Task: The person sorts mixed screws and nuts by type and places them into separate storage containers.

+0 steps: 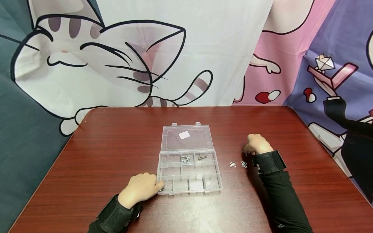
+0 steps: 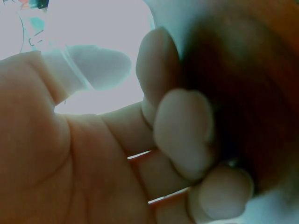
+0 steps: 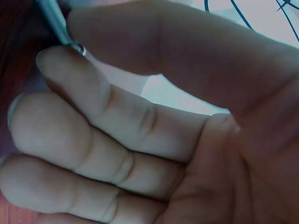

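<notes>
Hands (image 1: 142,186) flank an open clear box (image 1: 201,170), long axis running away.

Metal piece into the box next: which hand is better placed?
Right, probably: the right hand has the metal piece between thumb and forefinger; the left hand is at the box's edge.

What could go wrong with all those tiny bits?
The metal piece might slip, because the right hand pinches it with just fingertips. The little rings lie loose near that hand, so a bump could scatter them. The clear box is open, so a tug from the left hand might spill its screws.
</notes>
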Demonstrator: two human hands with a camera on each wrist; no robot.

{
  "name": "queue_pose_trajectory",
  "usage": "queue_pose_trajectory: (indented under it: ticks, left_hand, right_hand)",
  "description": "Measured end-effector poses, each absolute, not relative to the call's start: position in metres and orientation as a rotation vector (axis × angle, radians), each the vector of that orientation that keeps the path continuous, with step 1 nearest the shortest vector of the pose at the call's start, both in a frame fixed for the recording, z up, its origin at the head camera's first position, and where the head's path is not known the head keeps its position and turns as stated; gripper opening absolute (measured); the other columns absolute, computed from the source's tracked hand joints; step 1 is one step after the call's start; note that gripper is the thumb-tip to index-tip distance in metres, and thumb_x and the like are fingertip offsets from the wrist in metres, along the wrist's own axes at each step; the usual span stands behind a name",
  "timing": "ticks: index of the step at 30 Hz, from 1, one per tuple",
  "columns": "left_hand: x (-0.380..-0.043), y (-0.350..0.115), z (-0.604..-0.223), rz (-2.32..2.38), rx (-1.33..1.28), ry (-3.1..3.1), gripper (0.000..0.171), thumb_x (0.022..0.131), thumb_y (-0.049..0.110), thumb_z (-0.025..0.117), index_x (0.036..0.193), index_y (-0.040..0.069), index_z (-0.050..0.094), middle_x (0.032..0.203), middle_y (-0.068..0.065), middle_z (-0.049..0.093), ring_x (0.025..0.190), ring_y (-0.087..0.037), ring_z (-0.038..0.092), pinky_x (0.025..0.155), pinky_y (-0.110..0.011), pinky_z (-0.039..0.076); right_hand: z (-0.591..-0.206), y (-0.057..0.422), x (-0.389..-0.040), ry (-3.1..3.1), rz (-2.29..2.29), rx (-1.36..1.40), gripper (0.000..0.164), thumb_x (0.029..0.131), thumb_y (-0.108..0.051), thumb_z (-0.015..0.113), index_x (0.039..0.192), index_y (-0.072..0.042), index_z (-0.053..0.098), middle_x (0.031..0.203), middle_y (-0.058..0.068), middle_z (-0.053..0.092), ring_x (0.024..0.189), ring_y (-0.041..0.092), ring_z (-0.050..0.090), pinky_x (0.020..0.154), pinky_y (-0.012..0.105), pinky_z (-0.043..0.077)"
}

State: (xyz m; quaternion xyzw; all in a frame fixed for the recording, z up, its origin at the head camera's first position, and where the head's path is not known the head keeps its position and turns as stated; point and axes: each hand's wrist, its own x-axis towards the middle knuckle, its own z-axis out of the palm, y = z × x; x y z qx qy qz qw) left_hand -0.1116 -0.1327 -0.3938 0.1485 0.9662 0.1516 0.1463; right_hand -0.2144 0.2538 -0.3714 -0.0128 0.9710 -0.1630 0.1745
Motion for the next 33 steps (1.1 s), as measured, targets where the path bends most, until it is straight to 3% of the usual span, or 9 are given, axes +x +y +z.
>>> queue_pose_trajectory:
  ticks: [33]
  left_hand:
    - [-0.113, -0.133, -0.397, 0.443, 0.44, 2.79, 0.045, 0.086, 0.029, 0.05, 0.048, 0.015, 0.032, 0.047, 0.004, 0.023, 0.043, -0.011, 0.024, 0.044, -0.029, 0.02]
  right_hand:
    - [-0.366, 0.252, -0.216, 2.757, -0.447, -0.057, 0.017, 0.075, -0.009, 0.059, 0.059, -0.003, 0.059, 0.05, 0.006, 0.05, 0.044, 0.018, 0.047, 0.045, 0.03, 0.038]
